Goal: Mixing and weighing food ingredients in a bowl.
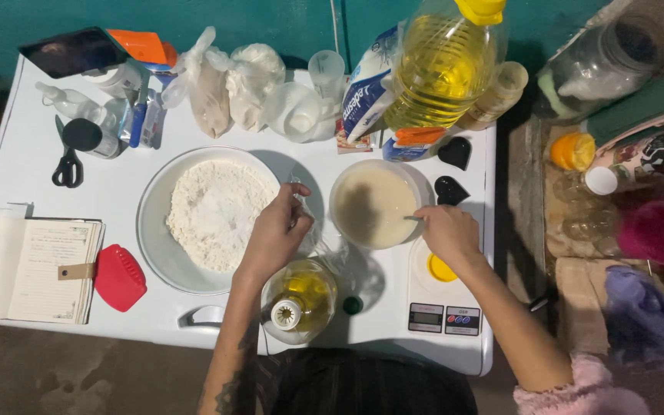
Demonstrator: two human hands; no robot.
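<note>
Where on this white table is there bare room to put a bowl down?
Bare patches: between the scissors and the flour bowl, above the notebook; and the front edge between the red scraper and the small oil bottle. The back row of bags and the big oil jug is crowded, as is the right side around the scale.

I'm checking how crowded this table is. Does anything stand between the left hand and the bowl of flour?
Nothing visible does. The left hand hovers at the right rim of the bowl of flour, pinching a clear plastic bag. The small oil bottle stands nearer the person, outside that gap.
</note>
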